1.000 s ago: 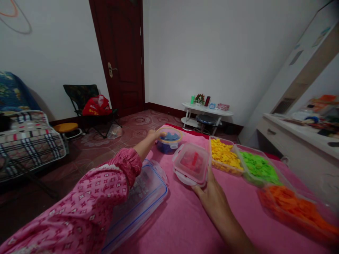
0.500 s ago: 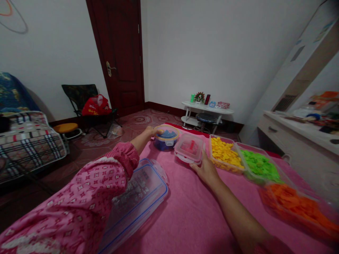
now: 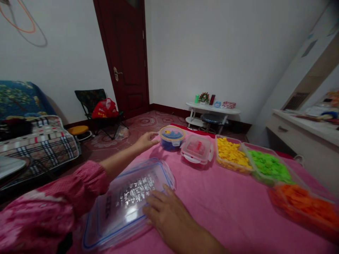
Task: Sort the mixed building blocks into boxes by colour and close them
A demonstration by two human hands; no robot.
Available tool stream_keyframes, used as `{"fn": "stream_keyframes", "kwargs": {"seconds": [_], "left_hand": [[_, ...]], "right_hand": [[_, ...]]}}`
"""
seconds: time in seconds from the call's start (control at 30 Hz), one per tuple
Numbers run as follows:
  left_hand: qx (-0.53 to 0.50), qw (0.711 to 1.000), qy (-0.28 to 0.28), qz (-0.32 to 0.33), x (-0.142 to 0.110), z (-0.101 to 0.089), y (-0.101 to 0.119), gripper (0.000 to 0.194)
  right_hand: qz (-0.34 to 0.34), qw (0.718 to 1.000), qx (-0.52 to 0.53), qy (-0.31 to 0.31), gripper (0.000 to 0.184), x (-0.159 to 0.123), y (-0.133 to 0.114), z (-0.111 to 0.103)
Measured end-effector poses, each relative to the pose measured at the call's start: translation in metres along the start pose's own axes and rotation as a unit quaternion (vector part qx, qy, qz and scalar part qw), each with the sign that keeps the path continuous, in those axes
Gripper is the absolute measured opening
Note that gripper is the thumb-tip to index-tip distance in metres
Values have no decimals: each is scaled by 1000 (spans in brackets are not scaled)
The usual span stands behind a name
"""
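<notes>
My left hand [image 3: 146, 141] is beside the round blue container [image 3: 171, 144], its fingers stretched toward the yellow-rimmed lid, apart from it or barely touching. My right hand [image 3: 169, 213] reaches over the near right edge of a large clear plastic lid with a blue seal [image 3: 113, 220]; its fingers are extended, holding nothing. Whether the fingertips touch the lid I cannot tell. Right of the round container stands a square clear container [image 3: 196, 150] with a clipped lid and red contents.
On the pink cloth [image 3: 212, 211], open containers hold yellow pieces [image 3: 231, 151], green pieces [image 3: 270, 165] and orange pieces [image 3: 304, 203]. A white drawer cabinet [image 3: 304, 137] stands at the right. Beyond are a low white table [image 3: 213, 108] and a folding chair with a red bag [image 3: 105, 108].
My right hand has let go of the square container and come back to the large lid. My left hand has come off the round container's lid. The view has shifted slightly.
</notes>
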State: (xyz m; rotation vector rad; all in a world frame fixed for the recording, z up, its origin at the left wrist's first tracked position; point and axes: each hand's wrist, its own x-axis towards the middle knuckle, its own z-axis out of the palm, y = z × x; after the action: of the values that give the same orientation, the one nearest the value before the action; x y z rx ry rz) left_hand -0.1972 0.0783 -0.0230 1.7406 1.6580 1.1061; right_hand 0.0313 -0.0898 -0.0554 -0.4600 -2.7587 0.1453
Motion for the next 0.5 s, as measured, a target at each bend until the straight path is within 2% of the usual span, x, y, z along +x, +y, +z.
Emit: {"fn": "stream_keyframes", "kwargs": {"seconds": [0.1, 0.2, 0.23, 0.3, 0.4, 0.47, 0.5], "left_hand": [[-37, 995, -92, 19, -32, -16, 17, 57], [-61, 991, -121, 4, -56, -35, 44, 58], [-69, 991, -117, -2, -61, -42, 55, 59], [-70, 995, -74, -25, -70, -58, 74, 61], [-60, 997, -6, -52, -77, -85, 94, 61], [-82, 995, 43, -23, -78, -98, 101, 49], [-99, 993, 69, -5, -79, -100, 103, 43]], "right_hand": [[-40, 998, -40, -5, 27, -4, -4, 7], [-64, 994, -83, 32, 4, -8, -4, 10], [-64, 993, -80, 57, 5, -9, -3, 9], [-40, 990, -52, 125, 10, -15, 0, 4], [39, 971, 18, 237, 16, -33, 5, -16], [129, 939, 69, 310, 19, -53, 12, -35], [187, 914, 92, 347, 19, -63, 17, -47]]}}
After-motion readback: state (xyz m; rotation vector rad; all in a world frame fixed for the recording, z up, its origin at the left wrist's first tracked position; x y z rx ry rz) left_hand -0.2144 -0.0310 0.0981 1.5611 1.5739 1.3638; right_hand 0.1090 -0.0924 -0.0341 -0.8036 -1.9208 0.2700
